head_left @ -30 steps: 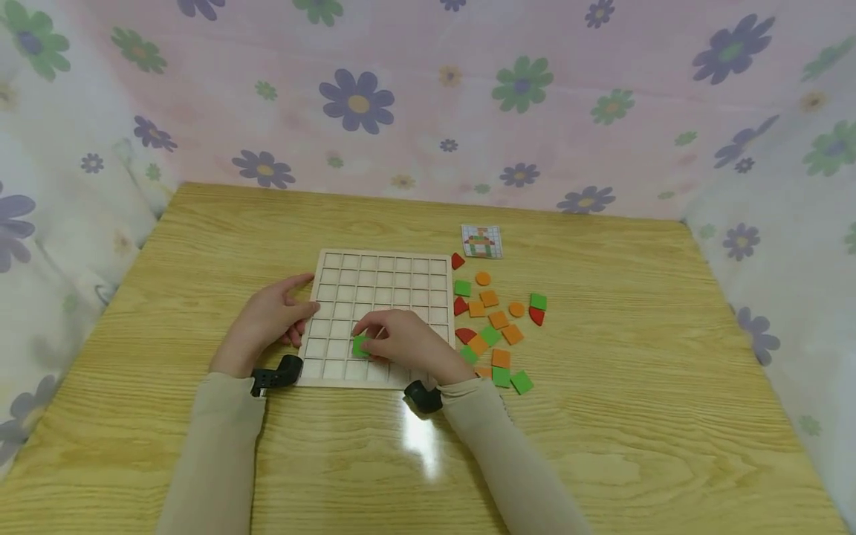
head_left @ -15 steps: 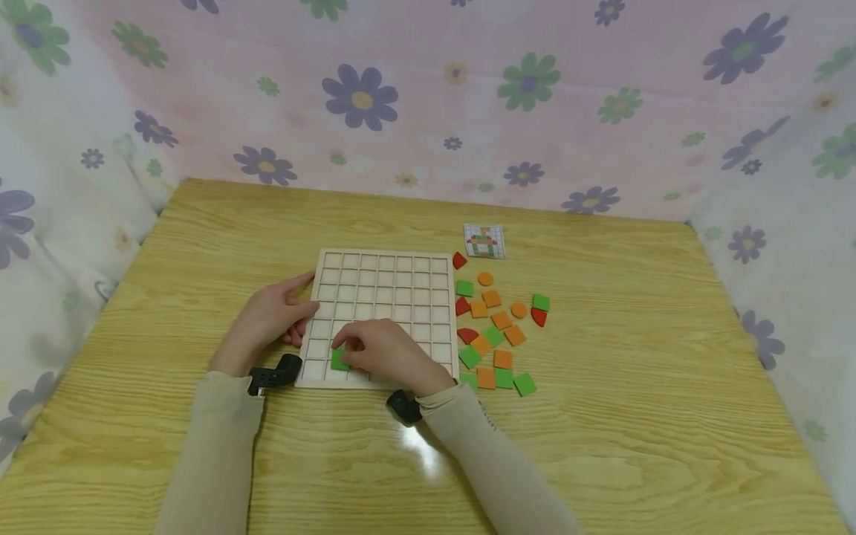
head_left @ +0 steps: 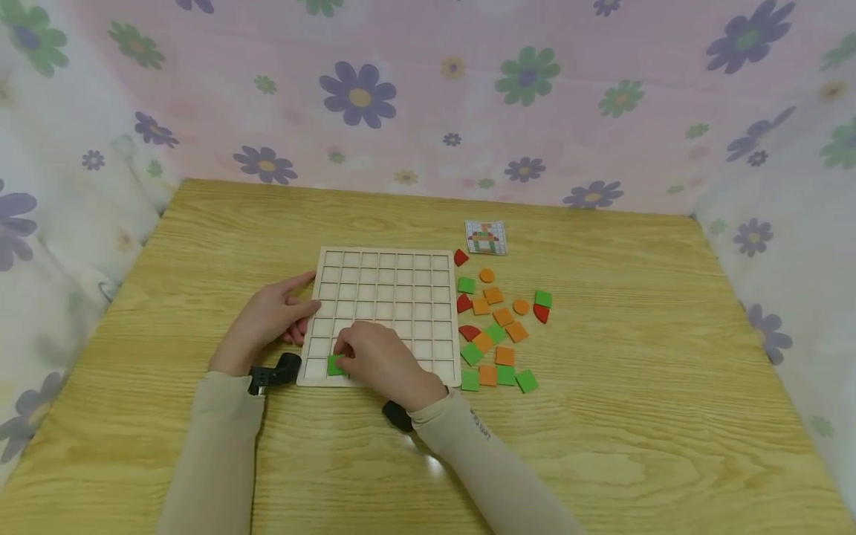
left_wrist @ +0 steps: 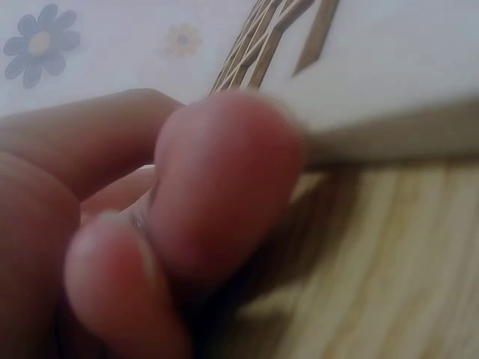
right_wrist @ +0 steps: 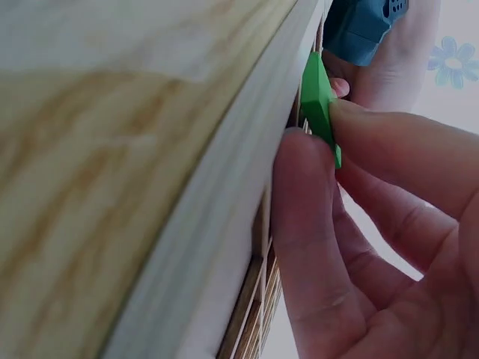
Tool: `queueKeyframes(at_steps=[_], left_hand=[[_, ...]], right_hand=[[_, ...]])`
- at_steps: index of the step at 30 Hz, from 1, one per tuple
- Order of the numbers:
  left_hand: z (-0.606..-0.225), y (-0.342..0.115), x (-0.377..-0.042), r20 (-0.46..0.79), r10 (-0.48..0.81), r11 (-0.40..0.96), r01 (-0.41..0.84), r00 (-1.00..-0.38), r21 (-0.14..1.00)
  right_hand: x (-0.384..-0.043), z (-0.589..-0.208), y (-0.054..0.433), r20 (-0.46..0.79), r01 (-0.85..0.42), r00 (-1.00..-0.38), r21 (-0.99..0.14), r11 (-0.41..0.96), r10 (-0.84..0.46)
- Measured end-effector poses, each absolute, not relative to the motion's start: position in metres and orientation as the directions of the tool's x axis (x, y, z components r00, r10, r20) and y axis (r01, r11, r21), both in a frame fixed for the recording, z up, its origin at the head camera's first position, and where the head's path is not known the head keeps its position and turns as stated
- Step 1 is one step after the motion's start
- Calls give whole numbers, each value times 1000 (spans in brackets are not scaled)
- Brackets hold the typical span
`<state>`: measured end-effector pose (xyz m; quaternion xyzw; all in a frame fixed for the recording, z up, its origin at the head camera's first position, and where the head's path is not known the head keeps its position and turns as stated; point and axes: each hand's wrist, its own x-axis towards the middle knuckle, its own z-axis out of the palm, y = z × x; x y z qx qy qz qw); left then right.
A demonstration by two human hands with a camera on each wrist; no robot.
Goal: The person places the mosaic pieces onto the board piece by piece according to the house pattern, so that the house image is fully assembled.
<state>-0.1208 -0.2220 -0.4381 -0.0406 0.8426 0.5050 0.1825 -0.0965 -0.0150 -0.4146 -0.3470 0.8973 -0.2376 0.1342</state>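
Observation:
A pale wooden grid board (head_left: 404, 293) with square cells lies flat on the table. My right hand (head_left: 388, 360) pinches a green square tile (head_left: 336, 365) between thumb and fingertips, over the board's bottom row near its left end. In the right wrist view the green tile (right_wrist: 318, 108) stands tilted, close at the cells by the front rim. At the board's left edge, my left hand (head_left: 270, 316) holds the frame, its thumb tip at the rim and the index finger stretched along the side. The left wrist view shows its fingertips (left_wrist: 232, 172) up against the board's side.
Loose tiles lie right of the board: green squares (head_left: 527, 381), orange squares (head_left: 488, 375), orange discs (head_left: 487, 276) and red quarter-rounds (head_left: 542, 314). Behind them is a small picture card (head_left: 486, 238) with a coloured figure on a grid. A flowered cloth (head_left: 428, 104) surrounds the table.
My right hand has moved left and toward the front of the board with the green tile, from a middle cell to the bottom row. The left hand stays at the board's edge.

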Motion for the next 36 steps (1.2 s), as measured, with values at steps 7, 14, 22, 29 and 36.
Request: queueKeyframes(at_steps=[7, 14, 22, 29, 36], left_hand=[[-436, -221, -123, -355, 105, 483, -264, -929, 835], [-434, -223, -127, -350, 108, 485, -258, -931, 836], [-436, -223, -126, -341, 105, 521, -240, -934, 819], [-437, -221, -125, -344, 110, 500, -247, -932, 830], [-435, -222, -124, -356, 103, 500, -261, -929, 826]], right_hand=[[-94, -415, -13, -28, -601, -713, -490, 631, -701], [-94, -410, -10, -62, -602, -691, -503, 620, -721], [-93, -409, -11, -91, -600, -686, -491, 632, -722], [-97, -409, -3, -84, -583, -668, -559, 590, -739], [-108, -406, 24, -112, -524, -699, -591, 613, -706]])
